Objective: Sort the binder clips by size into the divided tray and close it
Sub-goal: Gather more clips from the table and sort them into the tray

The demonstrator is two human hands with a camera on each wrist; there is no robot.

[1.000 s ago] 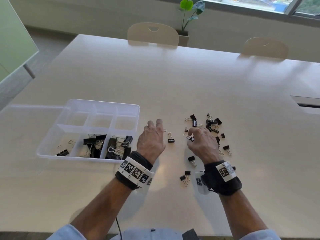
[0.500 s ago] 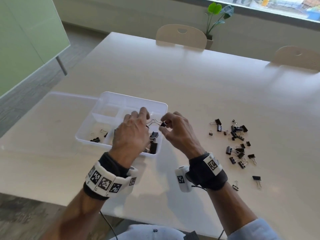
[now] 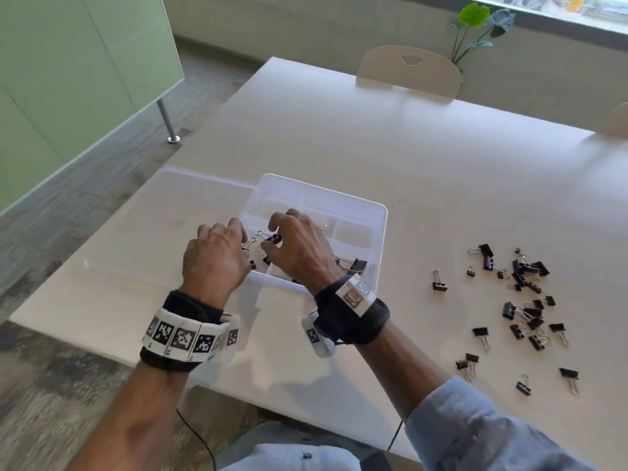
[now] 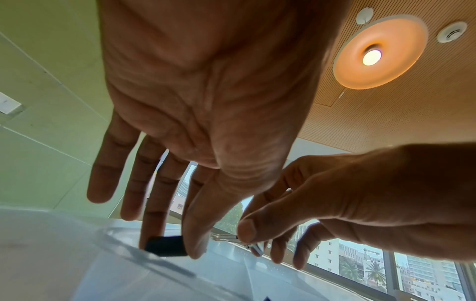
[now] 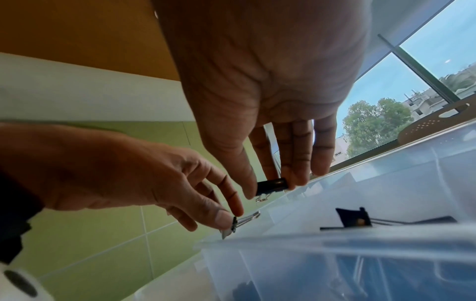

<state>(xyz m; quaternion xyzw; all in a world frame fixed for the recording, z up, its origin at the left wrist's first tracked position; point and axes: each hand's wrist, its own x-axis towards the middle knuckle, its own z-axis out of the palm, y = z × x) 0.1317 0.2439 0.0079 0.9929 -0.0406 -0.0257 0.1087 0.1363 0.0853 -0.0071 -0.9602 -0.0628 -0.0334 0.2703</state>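
Observation:
A clear divided tray (image 3: 380, 232) stands on the white table, with larger black clips (image 3: 355, 265) in its near right compartment. Both hands hover over its near left part. My left hand (image 3: 242, 242) pinches a small black binder clip (image 4: 166, 248) between thumb and finger. Close beside it, my right hand (image 3: 272, 245) pinches another small black clip (image 5: 271, 186) by its body, wire handles hanging down. Small clips (image 3: 252, 265) lie under the hands, mostly hidden. Several loose clips (image 3: 523, 294) are scattered on the table to the right.
The tray's clear lid (image 3: 163, 226) lies open flat to the left, reaching near the table's left edge. Two chairs (image 3: 407, 73) and a potted plant (image 3: 475, 25) stand beyond the far side. A green partition (image 3: 68, 79) rises on the left.
Both hands left the loose pile, each with a small clip, and moved left over the tray, then further toward its left compartments. The view turned left with them.

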